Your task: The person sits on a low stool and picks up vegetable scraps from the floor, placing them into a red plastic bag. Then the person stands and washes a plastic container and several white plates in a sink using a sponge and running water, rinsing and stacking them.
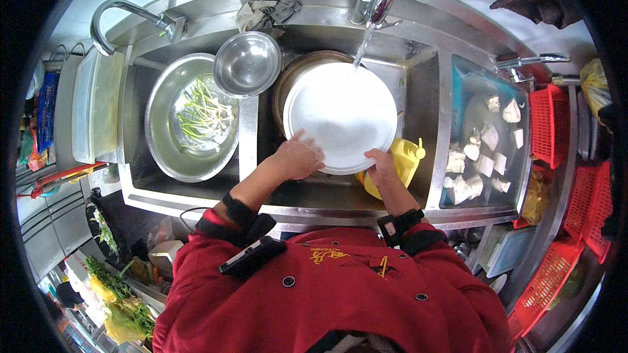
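Over the middle basin, water runs from a chrome faucet onto a large round white dish, perhaps a plate or shallow basin. My right hand grips its lower right rim, thumb on top. My left hand, blurred, lies at its lower left edge with fingers spread over the rim; whether it grips is unclear. Beneath the dish shows the brown rim of a round vessel. A yellow plastic container stands beside my right hand. To the left, a steel bowl overlaps a large metal basin holding green-stemmed vegetables.
White chunks of food lie in water in the right sink. A grey cloth rests on the back ledge. Red plastic baskets stand at right. A pale lidded container is at left, with leafy greens lower left.
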`<state>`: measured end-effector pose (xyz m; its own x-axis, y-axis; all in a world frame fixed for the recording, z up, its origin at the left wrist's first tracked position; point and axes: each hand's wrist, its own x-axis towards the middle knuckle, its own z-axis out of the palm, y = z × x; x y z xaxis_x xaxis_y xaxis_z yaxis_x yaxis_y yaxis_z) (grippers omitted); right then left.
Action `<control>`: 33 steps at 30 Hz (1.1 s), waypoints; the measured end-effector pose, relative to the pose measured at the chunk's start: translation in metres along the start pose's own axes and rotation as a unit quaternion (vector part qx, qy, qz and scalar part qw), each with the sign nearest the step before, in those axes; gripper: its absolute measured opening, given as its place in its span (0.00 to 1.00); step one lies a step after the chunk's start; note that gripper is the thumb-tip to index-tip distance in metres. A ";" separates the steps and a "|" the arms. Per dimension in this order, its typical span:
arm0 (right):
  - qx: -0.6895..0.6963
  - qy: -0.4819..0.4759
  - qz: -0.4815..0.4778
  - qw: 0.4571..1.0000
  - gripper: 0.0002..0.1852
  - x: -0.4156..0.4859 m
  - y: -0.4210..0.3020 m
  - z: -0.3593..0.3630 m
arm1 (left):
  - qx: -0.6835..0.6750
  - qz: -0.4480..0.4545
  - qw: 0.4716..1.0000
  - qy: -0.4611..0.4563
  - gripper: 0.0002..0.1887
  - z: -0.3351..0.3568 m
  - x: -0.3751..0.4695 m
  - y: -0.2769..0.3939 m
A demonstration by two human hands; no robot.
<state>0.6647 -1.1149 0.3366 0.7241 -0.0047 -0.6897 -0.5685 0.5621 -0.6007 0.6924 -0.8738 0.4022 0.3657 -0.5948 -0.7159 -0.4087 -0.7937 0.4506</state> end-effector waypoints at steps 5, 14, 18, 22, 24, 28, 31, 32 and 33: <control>0.043 -0.065 0.064 0.995 0.18 0.018 -0.009 -0.002 | -0.013 -0.070 0.867 0.494 0.37 0.011 -0.031 0.007; 0.097 -0.123 0.050 0.986 0.21 0.034 0.001 0.025 | -0.577 -0.021 0.659 0.483 0.42 0.038 -0.004 0.020; 0.062 -0.010 0.031 0.998 0.22 0.027 0.002 0.023 | -0.632 0.004 0.586 0.507 0.39 0.061 0.019 0.011; -0.011 -0.023 -0.088 0.996 0.22 0.010 -0.013 0.018 | -0.649 0.003 0.523 0.552 0.30 0.075 0.048 0.000; -0.067 -0.044 -0.114 0.990 0.22 0.001 -0.029 0.013 | -0.621 -0.031 0.526 0.581 0.26 0.073 0.053 -0.007; -0.138 -0.055 -0.101 0.984 0.21 -0.003 -0.047 0.003 | -0.855 -0.078 0.427 0.284 0.27 0.057 0.034 -0.015; -0.132 -0.017 -0.030 0.991 0.22 0.003 -0.034 -0.003 | -0.826 -0.031 0.473 0.305 0.29 0.046 0.003 -0.007; -0.107 -0.013 0.002 0.994 0.22 0.005 -0.023 -0.004 | -0.792 -0.041 0.536 0.290 0.28 0.040 -0.012 -0.010; -0.082 0.008 0.037 0.996 0.23 0.006 -0.012 -0.005 | -0.764 -0.070 0.562 0.311 0.26 0.035 -0.021 -0.006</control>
<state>0.6742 -1.1258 0.3379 0.6729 0.0179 -0.7395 -0.6765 0.4193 -0.6055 0.6580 -0.8521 0.3960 0.7202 -0.0653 -0.6907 0.6806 0.2601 0.6850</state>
